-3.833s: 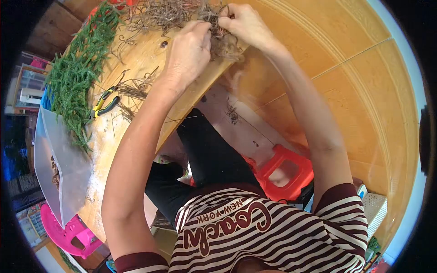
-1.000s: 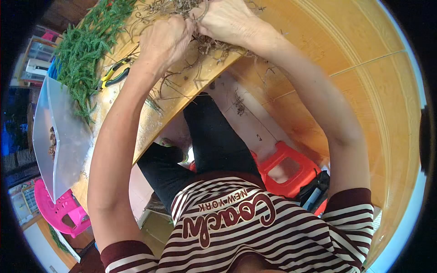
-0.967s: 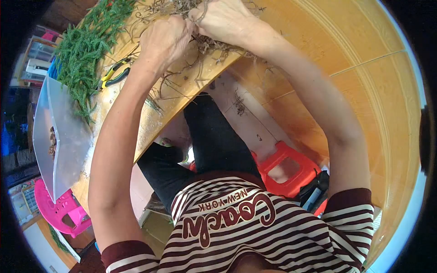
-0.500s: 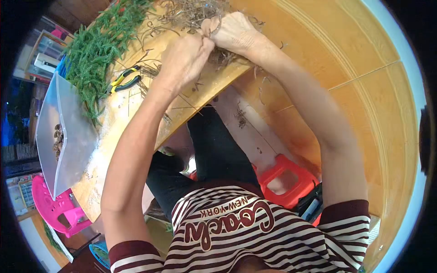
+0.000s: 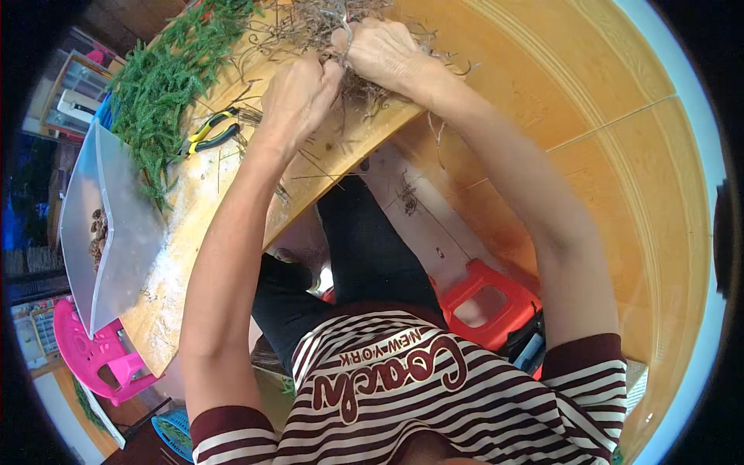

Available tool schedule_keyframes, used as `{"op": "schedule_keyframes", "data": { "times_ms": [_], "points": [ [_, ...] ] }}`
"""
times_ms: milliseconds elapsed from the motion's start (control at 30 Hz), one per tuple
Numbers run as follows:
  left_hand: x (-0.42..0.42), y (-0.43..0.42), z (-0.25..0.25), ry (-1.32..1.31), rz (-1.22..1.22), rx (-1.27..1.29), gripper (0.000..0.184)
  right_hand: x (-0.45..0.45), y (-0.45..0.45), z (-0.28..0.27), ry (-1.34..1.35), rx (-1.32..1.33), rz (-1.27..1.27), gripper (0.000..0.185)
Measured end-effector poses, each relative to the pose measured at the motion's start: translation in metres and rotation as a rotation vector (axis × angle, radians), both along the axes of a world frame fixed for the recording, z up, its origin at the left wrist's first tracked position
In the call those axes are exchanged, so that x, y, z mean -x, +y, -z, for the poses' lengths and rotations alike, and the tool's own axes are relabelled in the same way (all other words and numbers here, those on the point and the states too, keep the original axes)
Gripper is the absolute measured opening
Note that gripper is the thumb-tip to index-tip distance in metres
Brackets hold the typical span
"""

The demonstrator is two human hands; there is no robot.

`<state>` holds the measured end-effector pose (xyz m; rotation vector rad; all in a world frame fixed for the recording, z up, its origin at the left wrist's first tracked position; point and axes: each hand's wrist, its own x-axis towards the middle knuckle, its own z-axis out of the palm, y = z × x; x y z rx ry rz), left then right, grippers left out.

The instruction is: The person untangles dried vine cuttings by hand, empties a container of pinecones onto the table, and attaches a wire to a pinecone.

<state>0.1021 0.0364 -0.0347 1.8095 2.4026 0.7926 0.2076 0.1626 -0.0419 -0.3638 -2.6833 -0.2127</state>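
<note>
Left hand [image 5: 301,97] and right hand [image 5: 381,54] shifted slightly toward pliers [image 5: 209,124]. Left: fingers curled, contents hidden (cannot tell grip). Right: fingers closed on twig [image 5: 346,48]. Twig heap [image 5: 314,23]: on table [image 5: 198,198], beneath and beyond hands, right of greenery [image 5: 163,93].

Room opens between the forearms [image 5: 504,151]; dried twigs [image 5: 316,25] block the far end.

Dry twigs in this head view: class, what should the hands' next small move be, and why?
Probably ease the left hand and right hand gently apart, to work one piece loose from the dry twigs. Both hands sit close together with fingers curled, seemingly around some of them, and the twigs just beyond look tangled. Exactly what each hand grips is partly hidden.
</note>
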Motion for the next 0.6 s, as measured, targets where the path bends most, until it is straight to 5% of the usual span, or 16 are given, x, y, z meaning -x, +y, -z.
{"op": "schedule_keyframes", "data": {
  "times_ms": [200, 500, 600],
  "points": [
    [0.008, -0.004, 0.0, -0.151, 0.004, -0.044, 0.041, -0.003, -0.015, -0.002, 0.254, 0.134, 0.046, 0.011],
    [0.039, -0.01, 0.019, -0.567, 0.132, -0.035, 0.025, -0.015, -0.014, -0.02, 0.113, 0.46, 0.036, 0.024],
    [0.026, -0.017, 0.002, -0.722, 0.098, -0.009, 0.024, -0.019, -0.014, -0.018, 0.52, 0.591, -0.092, 0.019]
  ]
}}
